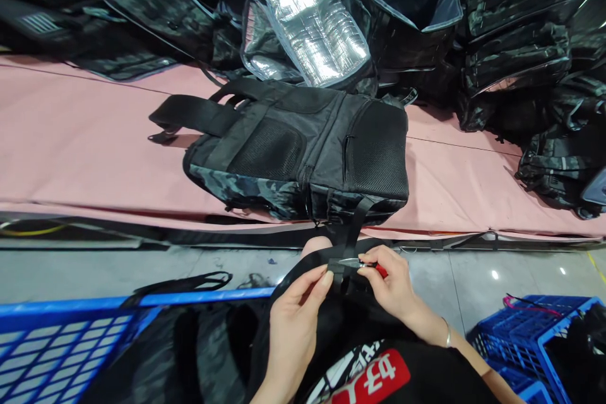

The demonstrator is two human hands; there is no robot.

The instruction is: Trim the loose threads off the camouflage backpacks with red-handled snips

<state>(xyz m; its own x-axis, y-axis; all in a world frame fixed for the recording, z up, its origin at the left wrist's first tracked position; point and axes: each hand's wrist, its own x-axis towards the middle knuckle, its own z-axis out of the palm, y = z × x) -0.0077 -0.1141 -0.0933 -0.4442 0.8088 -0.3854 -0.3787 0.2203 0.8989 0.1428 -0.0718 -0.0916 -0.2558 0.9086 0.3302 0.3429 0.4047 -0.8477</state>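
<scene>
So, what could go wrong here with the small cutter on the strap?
1. The left hand pinches the black strap right beside the blade of the red-handled snips in the right hand; a slip might nick a fingertip.
2. The blade may cut the strap webbing itself.

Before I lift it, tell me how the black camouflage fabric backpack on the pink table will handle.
The black camouflage fabric backpack probably sags: soft cloth, mesh panels. Its loose webbing strap, pinched by the left hand, would likely dangle and snag. It looks bulky, probably light.
</scene>
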